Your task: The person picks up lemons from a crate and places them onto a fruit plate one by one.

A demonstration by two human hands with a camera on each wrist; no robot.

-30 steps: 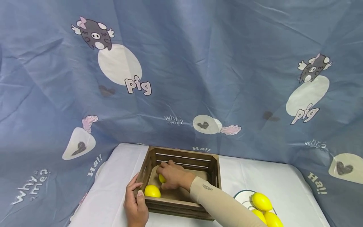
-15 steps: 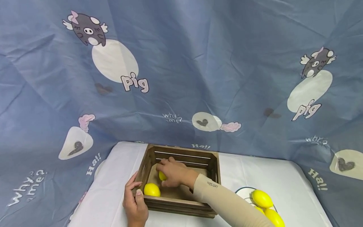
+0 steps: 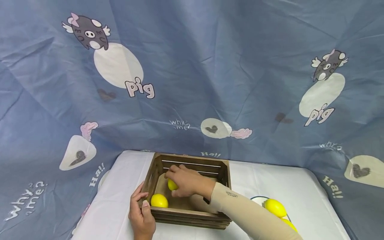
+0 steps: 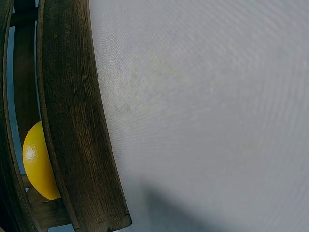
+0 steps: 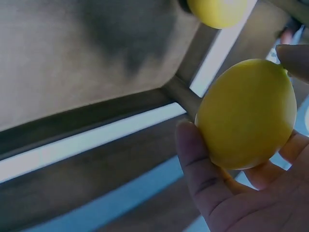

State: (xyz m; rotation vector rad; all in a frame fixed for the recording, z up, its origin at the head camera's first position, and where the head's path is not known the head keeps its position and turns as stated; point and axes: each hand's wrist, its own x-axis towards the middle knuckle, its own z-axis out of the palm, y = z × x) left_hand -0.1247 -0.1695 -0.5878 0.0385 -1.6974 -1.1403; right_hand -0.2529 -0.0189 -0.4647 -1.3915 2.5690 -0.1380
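In the head view my right hand (image 3: 187, 181) is inside a brown slatted wooden crate (image 3: 192, 218), holding a yellow lemon (image 3: 172, 185). The right wrist view shows that lemon (image 5: 246, 116) between thumb and curled fingers, above the crate floor. A second lemon (image 3: 159, 200) lies in the crate's front left corner; part of this lemon (image 4: 38, 162) shows behind a slat in the left wrist view. My left hand (image 3: 142, 215) grips the crate at its front left corner, fingers on the left wall and thumb near the front rim.
A white plate (image 3: 257, 199) with a dark rim stands right of the crate, partly hidden by my right sleeve. On it are a lemon (image 3: 275, 208) and another lemon (image 3: 289, 224). White cloth (image 3: 288, 180) covers the table; a blue printed curtain (image 3: 180, 66) hangs behind.
My right hand has shifted slightly right within the crate, still holding the lemon. The right forearm now covers more of the plate. My left hand keeps its grip; the head view has shifted a little.
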